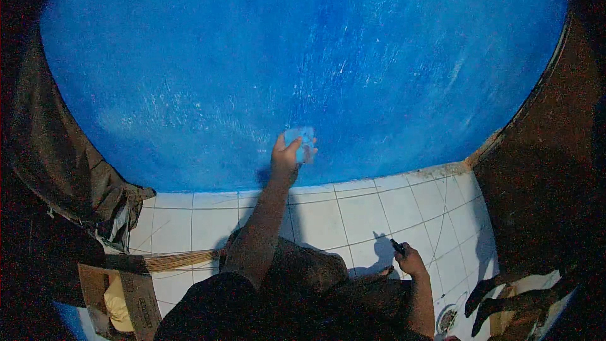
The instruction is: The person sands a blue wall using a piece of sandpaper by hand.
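Note:
My left hand [284,156] is stretched out against a blue painted wall [265,80], low down near the tiled floor. It grips a flat, light blue pad [305,141], slightly blurred, with a greyish patch on it; whether it is a sponge, a cloth or sandpaper I cannot tell. Pale scuffs and scratch marks run across the paint. My right hand [411,261] is held lower, over the white floor tiles [364,208]. A slim black tool [396,246] is in its fingers, pointing up and left; its exact kind is unclear.
A stick broom [184,260] lies at left beside a cardboard box [144,303] with a yellowish item [118,305] in it. Dark cloth [71,151] hangs along the left. On the right are a brown panel [535,161], a small round dish or drain [446,319] and dark curved pieces [497,305].

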